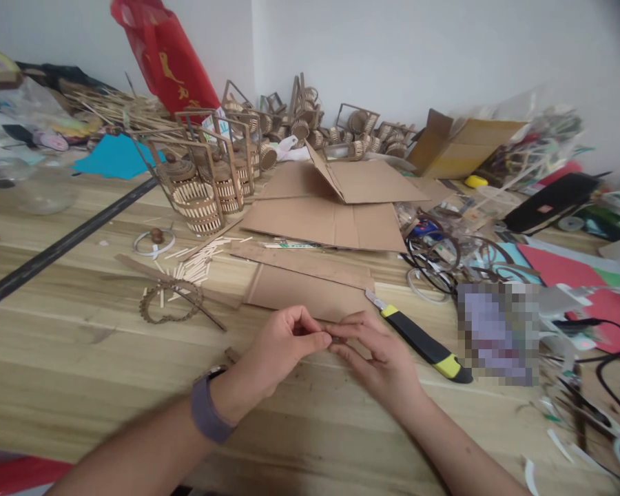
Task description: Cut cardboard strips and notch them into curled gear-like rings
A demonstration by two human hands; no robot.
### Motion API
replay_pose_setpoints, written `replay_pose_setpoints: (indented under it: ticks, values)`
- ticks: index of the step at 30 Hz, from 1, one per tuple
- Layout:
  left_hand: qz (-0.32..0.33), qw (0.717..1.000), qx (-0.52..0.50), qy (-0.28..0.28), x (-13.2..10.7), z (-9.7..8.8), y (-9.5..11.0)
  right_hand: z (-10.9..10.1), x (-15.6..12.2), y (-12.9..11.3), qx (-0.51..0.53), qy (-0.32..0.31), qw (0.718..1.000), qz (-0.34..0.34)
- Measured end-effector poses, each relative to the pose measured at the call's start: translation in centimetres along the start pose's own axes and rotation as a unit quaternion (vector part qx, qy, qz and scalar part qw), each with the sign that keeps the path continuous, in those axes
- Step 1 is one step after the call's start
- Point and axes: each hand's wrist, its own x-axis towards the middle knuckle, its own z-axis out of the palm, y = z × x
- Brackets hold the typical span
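My left hand [282, 348] and my right hand [377, 358] meet fingertip to fingertip over the wooden table [83, 358], both pinched on a tiny brown piece [335, 338] that is too small to name. A watch band circles my left wrist. Just behind my hands lies a flat cardboard sheet [304, 289]. A black and yellow utility knife [418, 337] rests to the right of my right hand. A toothed wooden ring [168, 303] and a scatter of thin wooden sticks [196, 265] lie to the left.
Small slatted wooden lanterns [201, 193] stand at the back, with more piled by the wall [310, 124]. Folded cardboard [341, 200], an open box [459, 148], a red bag [165, 58], black wire rings [434, 258] and coloured paper [573, 275] crowd the right side.
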Motion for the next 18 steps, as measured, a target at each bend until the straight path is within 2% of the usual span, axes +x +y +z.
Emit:
replay_pose_setpoints:
  ticks: [5, 9, 11, 15, 18]
  values:
    - [-0.012, 0.999, -0.036, 0.008, 0.00, 0.18, -0.04, 0.39, -0.05, 0.11, 0.077, 0.028, 0.996, 0.036]
    - [0.016, 1.000, -0.010, 0.012, 0.07, 0.08, -0.08, 0.50, -0.05, -0.08, 0.143, 0.024, 0.981, 0.126]
    - [0.030, 0.999, 0.028, 0.019, 0.05, 0.00, -0.05, 0.58, -0.09, -0.22, 0.192, 0.025, 0.963, 0.186]
    - [0.045, 0.993, 0.109, 0.031, -0.13, -0.03, -0.07, 0.66, -0.22, -0.59, 0.287, 0.016, 0.906, 0.310]
    - [0.053, 0.989, 0.134, 0.029, -0.27, 0.08, -0.22, 0.43, -0.17, -0.84, 0.300, 0.007, 0.896, 0.326]
